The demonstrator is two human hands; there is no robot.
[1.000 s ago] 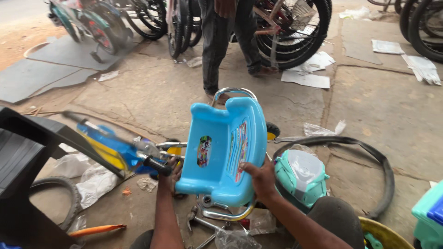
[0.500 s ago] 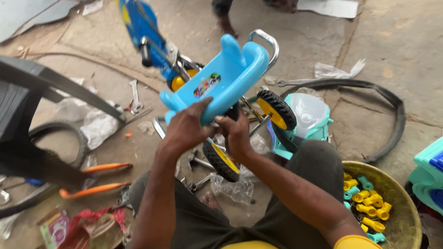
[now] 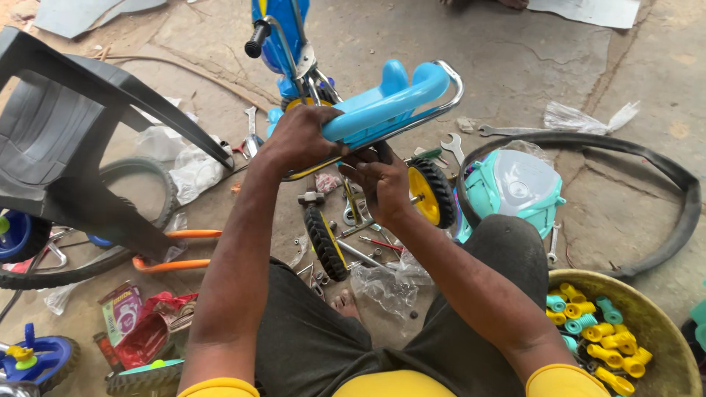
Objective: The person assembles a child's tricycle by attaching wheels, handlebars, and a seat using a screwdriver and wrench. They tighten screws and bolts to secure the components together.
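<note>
1. Cracked concrete floor [image 3: 529, 66], littered with parts and tools, lies beneath you where you sit.
2. Your left hand [image 3: 298, 140] is closed over the front edge of the light blue seat [image 3: 382, 103] of a small tricycle.
3. Your right hand [image 3: 382, 180] sits just under that seat, fingers curled; you cannot tell what they pinch.
4. A second ago the seat faced you upright; now it is tipped flat, underside toward your hands, so the fastening beneath looks reachable.
5. Yellow-hubbed wheels [image 3: 430, 192] stand just beside your right hand.
6. Spanners [image 3: 450, 147] lie near the seat's rear rail.
7. Farther out: a dark plastic chair [image 3: 66, 140] to your left, a basin of yellow and teal caps [image 3: 599, 331] to your right.
</note>
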